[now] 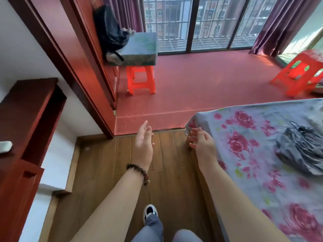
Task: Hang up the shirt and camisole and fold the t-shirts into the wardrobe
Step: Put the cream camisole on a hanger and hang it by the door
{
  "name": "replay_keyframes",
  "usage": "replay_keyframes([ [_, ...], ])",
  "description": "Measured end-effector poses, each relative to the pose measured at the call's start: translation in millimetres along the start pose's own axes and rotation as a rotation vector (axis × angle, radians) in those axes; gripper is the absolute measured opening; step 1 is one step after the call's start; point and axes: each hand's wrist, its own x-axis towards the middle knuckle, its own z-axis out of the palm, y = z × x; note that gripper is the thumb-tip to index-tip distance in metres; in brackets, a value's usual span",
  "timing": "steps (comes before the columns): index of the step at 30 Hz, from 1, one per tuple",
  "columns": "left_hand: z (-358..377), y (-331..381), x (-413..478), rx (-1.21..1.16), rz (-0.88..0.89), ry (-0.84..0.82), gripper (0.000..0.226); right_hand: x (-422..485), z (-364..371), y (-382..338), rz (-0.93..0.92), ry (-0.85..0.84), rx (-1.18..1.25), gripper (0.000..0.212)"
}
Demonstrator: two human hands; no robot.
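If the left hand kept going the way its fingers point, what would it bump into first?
Nothing close: the open left hand points ahead over the wooden floor toward the raised red floor. The way looks free up to there, though depth is hard to judge.

We see an open lane over the wooden floor (pixel 108 163), hemmed by the dark red cabinet (pixel 26 119) on our left and the bed (pixel 253 154) on our right. Ahead, a raised red step (pixel 157 119) crosses it. On the bed, a crumpled grey garment (pixel 300 151) lies with open sheet on our side of it.
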Motion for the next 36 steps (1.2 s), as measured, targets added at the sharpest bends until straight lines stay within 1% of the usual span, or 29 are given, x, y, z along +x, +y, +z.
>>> replay_keyframes([
  [4, 7.7, 23.2, 82.7, 0.001, 0.002, -0.052, 0.042, 68.0, 36.1, -20.8, 0.008, 0.069, 0.057, 0.030],
  [8, 30.4, 39.5, 156.3, -0.004, -0.014, -0.107, 0.052, 129.6, 49.5, -36.9, 0.021, 0.147, 0.103, 0.029],
  [11, 58.3, 45.9, 211.8, -0.001, -0.006, -0.144, 0.043, 180.3, 56.1, -50.5, 0.008, 0.178, 0.077, 0.028],
  [13, 81.2, 47.8, 250.0, 0.002, 0.001, -0.176, 0.044, 220.7, 60.1, -57.0, -0.008, 0.215, 0.083, 0.029],
  [17, 137.1, 61.1, 329.7, 0.007, 0.004, -0.222, 0.043, 315.2, 65.7, -74.1, -0.012, 0.265, 0.105, 0.029],
  [21, 203.9, 95.2, 413.8, 0.017, 0.009, -0.268, 0.043, 411.7, 59.7, -112.7, -0.030, 0.292, 0.141, 0.028],
  [25, 272.5, 131.7, 481.5, 0.005, 0.048, -0.351, 0.056, 493.4, 34.0, -148.8, -0.060, 0.383, 0.138, 0.028],
  [29, 334.9, 146.6, 532.6, -0.053, 0.008, -0.403, 0.047, 551.4, 12.6, -165.2, -0.050, 0.476, 0.161, 0.029],
  [36, 443.8, 148.0, 609.7, 0.025, -0.007, -0.605, 0.036, 643.1, -14.8, -165.1, 0.015, 0.639, 0.252, 0.028],
])
